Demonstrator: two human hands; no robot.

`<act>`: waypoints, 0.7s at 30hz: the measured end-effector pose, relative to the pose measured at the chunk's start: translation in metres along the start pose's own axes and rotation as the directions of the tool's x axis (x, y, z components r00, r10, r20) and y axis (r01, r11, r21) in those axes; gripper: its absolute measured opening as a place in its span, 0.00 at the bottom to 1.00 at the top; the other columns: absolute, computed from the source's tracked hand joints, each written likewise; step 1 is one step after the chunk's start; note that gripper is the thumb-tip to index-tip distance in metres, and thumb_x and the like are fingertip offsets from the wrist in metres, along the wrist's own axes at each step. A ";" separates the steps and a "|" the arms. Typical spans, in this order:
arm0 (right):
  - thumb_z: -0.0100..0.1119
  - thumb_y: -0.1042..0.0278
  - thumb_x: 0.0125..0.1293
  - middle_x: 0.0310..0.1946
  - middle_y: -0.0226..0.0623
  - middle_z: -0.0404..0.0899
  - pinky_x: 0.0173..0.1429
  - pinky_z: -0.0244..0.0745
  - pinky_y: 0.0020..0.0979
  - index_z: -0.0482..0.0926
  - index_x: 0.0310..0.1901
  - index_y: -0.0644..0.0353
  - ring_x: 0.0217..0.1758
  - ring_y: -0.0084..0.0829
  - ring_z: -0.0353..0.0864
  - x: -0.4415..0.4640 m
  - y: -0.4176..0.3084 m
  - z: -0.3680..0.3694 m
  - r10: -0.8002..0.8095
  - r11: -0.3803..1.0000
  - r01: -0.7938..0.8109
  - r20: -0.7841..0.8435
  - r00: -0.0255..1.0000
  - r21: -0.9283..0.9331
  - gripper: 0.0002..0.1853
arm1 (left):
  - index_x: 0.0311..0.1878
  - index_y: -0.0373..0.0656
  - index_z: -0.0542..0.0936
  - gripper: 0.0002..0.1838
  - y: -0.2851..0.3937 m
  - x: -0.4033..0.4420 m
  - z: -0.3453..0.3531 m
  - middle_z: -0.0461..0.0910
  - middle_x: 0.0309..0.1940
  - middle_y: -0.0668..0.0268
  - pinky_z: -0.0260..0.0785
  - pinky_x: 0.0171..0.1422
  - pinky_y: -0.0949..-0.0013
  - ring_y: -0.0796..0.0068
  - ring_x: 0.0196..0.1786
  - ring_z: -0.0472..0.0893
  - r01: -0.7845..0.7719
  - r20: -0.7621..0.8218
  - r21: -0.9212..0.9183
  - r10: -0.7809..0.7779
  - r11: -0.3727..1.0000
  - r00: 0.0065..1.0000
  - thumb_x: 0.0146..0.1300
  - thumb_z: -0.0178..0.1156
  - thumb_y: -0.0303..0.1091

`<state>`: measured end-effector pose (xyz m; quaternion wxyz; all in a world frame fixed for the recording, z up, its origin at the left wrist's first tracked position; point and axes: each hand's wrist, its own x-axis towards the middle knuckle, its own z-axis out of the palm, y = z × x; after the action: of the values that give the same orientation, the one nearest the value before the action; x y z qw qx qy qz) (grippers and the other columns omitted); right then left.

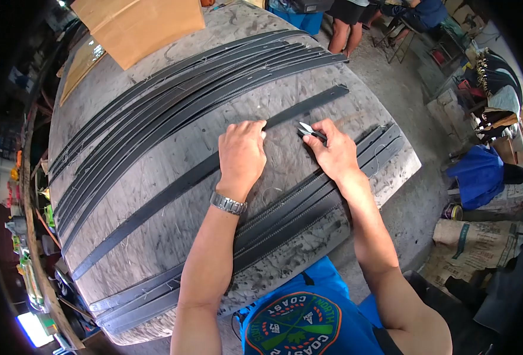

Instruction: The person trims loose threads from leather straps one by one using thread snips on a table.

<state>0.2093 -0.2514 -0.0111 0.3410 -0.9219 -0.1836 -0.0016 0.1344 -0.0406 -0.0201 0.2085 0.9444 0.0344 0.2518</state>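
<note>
A long black strap (155,202) lies diagonally across the worn table, with a hole near its far right end. My left hand (242,155) is closed over the middle of this strap, fingertips curled round its edge. In my right hand (334,148) is a pair of thread snips (306,128), blades pointing left and a little apart, just to the right of my left fingers and below the strap. Closer to my body, several stitched black straps (279,216) lie side by side, partly under my forearms. Loose threads show on them.
A bundle of several black straps (172,97) fans across the table's far side. Beyond it stands a cardboard box (143,29). The table (391,168) ends at the right, above a concrete floor. Other people stand and sit in the background; a blue cloth (477,174) hangs at right.
</note>
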 end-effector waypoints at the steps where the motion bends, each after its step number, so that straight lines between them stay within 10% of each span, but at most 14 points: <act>1: 0.69 0.53 0.69 0.42 0.48 0.89 0.52 0.80 0.49 0.80 0.54 0.54 0.48 0.52 0.88 0.000 -0.001 -0.001 0.009 1.000 -0.009 0.002 1.000 0.012 0.19 | 0.55 0.47 0.85 0.13 -0.001 0.002 -0.003 0.87 0.49 0.64 0.76 0.54 0.53 0.54 0.51 0.84 0.045 0.022 -0.042 -0.044 0.998 0.999 0.70 0.60 0.28; 21: 0.70 0.54 0.69 0.40 0.45 0.88 0.52 0.80 0.46 0.80 0.56 0.51 0.46 0.48 0.89 -0.002 -0.005 -0.002 0.047 0.999 -0.048 0.020 0.999 0.020 0.19 | 0.50 0.47 0.87 0.10 -0.003 0.004 -0.010 0.89 0.46 0.61 0.78 0.53 0.54 0.55 0.49 0.87 0.162 0.068 -0.143 -0.154 0.976 0.986 0.72 0.59 0.29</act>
<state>0.2063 -0.2496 -0.0068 0.3486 -0.9225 -0.1650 0.0176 0.1333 -0.0337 -0.0116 0.2985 0.9273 0.0847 0.2095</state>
